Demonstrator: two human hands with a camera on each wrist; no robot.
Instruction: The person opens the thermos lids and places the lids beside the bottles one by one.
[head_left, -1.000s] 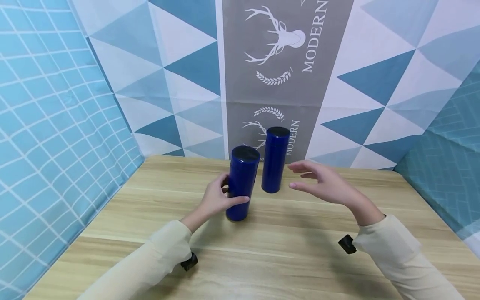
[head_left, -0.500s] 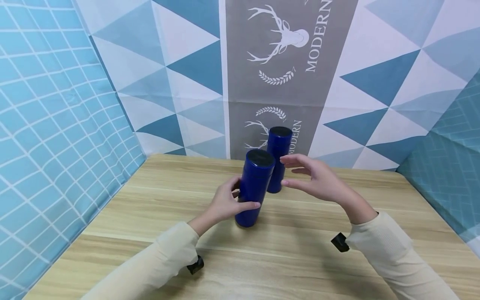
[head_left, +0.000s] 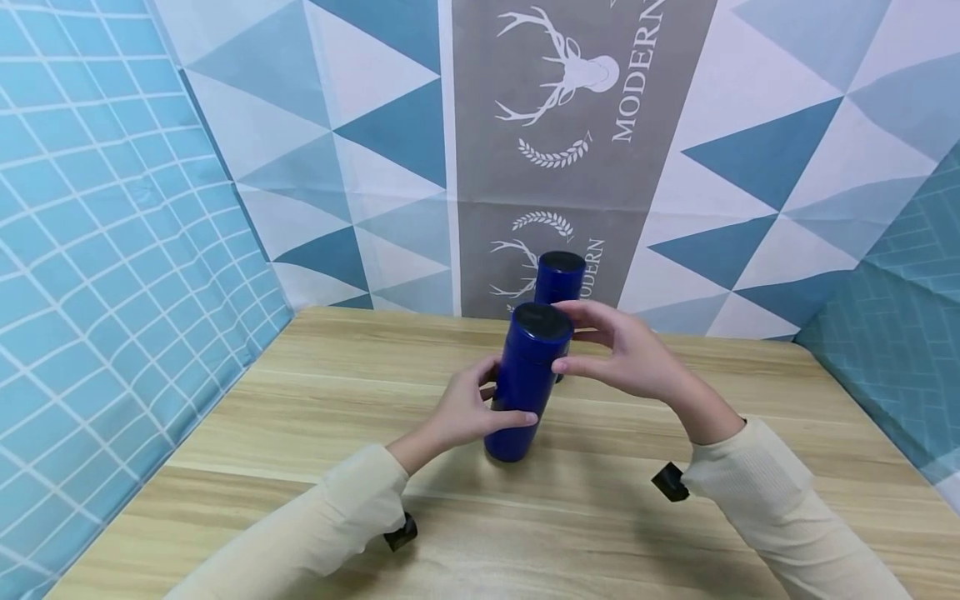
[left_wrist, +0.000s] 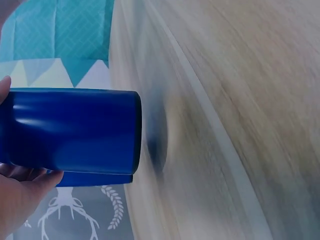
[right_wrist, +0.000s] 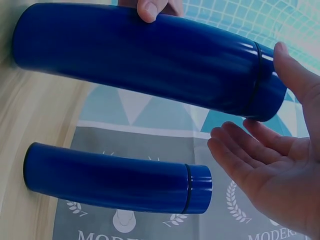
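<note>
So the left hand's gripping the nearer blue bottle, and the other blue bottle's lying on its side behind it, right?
Not quite: the other blue bottle isn't lying on its side. It stands upright, as the head view shows. The rest holds: the left hand is gripping the nearer blue bottle, with the other behind it.

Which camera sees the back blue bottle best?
The right wrist view: the back bottle shows there whole, base to lid, with nothing in front. In the head view, the front bottle and right hand hide most of it; the left wrist view shows just a strip.
</note>
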